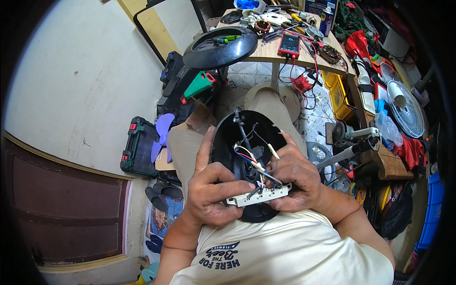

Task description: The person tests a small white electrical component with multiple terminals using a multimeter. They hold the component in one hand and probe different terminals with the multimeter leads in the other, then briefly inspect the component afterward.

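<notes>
A hollow black plastic housing [224, 142] rests over my lap, its open side facing up. Across its near part lies a long white switch block [267, 194] with several wires attached. My left hand [213, 192] is closed on the block's left end, thumb on top, with the index finger stretched along the housing's rim. At the other end my right hand [298, 178] grips the block, its fingertips among the wires. Red, blue, white and grey wires [251, 161] run from the block into the housing, some wrapped in white sleeves. The right fingertips are partly hidden.
Ahead stands a wooden table [266, 54] with a red multimeter [289, 45], tools and motor parts. A glossy black round base [221, 47] overhangs its left side. Purple fan blades [163, 137] and a dark tool case [137, 147] lie left; a fan grille [405, 110] leans right.
</notes>
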